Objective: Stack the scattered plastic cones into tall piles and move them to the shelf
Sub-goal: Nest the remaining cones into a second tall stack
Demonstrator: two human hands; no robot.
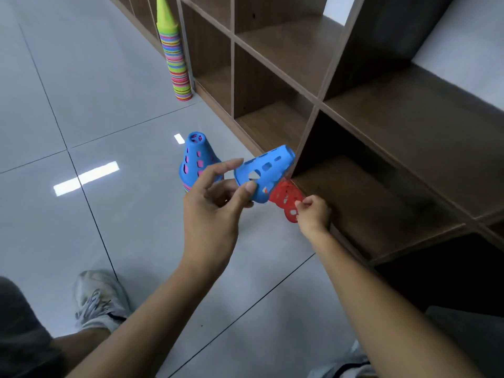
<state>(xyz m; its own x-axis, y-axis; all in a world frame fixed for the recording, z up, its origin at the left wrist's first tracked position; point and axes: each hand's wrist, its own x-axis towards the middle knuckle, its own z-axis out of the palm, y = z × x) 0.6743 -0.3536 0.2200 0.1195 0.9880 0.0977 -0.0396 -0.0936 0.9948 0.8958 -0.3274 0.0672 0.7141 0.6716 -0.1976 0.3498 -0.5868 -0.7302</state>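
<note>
Below the shelf, at about ten o'clock from the hands, a short blue-topped pile stands upright on the floor. Next, the left hand pinches the blue cone by its wide rim (thumb on top), long axis tilted toward two o'clock. At four o'clock from it, the right hand pinches the red cone, touching the blue one's rim.

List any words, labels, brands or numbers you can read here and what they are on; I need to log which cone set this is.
None can be read.
Blue cone in the left hand: no print, only holes.
Red cone in the right hand: no print.
Tall striped stack and short stack: no markings.
Shelf: no label.
Shoe: any logo too blurred.
</note>
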